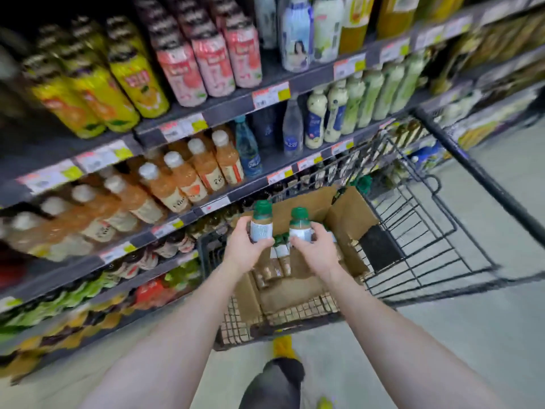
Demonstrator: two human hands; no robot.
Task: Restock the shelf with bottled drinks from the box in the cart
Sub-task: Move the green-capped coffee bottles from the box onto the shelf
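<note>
An open cardboard box (351, 219) stands in a black wire cart (442, 231). My left hand (244, 246) grips a green-capped bottle (261, 221) with a pale label, held upright above the box. My right hand (317, 250) grips a second green-capped bottle (300, 224) beside the first. More green-capped bottles (280, 250) lie in the box below my hands. The shelf (188, 215) to the left carries rows of bottled drinks.
Orange drinks with white caps (177, 178), yellow bottles (97, 93) and pink bottles (212, 54) fill the upper shelves. Dark-capped bottles (165, 246) stand on the shelf level with the cart. Grey floor (486, 335) lies to the right. My leg and yellow shoe (283, 349) are behind the cart.
</note>
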